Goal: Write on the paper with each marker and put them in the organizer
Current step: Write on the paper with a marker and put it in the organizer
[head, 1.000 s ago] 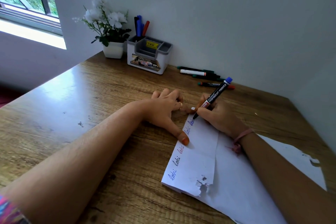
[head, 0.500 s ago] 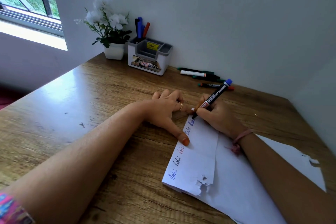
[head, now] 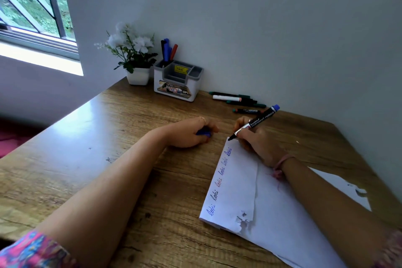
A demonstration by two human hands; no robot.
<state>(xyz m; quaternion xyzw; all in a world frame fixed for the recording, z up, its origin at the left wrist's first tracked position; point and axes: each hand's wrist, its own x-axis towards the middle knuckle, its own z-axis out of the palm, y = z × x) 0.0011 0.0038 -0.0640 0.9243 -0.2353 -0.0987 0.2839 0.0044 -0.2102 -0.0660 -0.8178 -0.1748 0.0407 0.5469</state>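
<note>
My right hand grips a black marker with a blue end, its tip just past the far corner of the white paper. Several small words in blue and red run along the paper's left edge. My left hand lies on the table left of the paper, fingers curled round a blue marker cap. The white and grey organizer stands by the wall with three markers upright in its left slot. Several more markers lie on the table by the wall.
A white pot of white flowers stands left of the organizer. The wooden table meets the wall at the back and right. A window is at the upper left. The paper's near edge is torn.
My left hand has left the paper's edge, pulled back to the left and curled round the blue cap. My right hand has lifted the marker tip off the last word.
</note>
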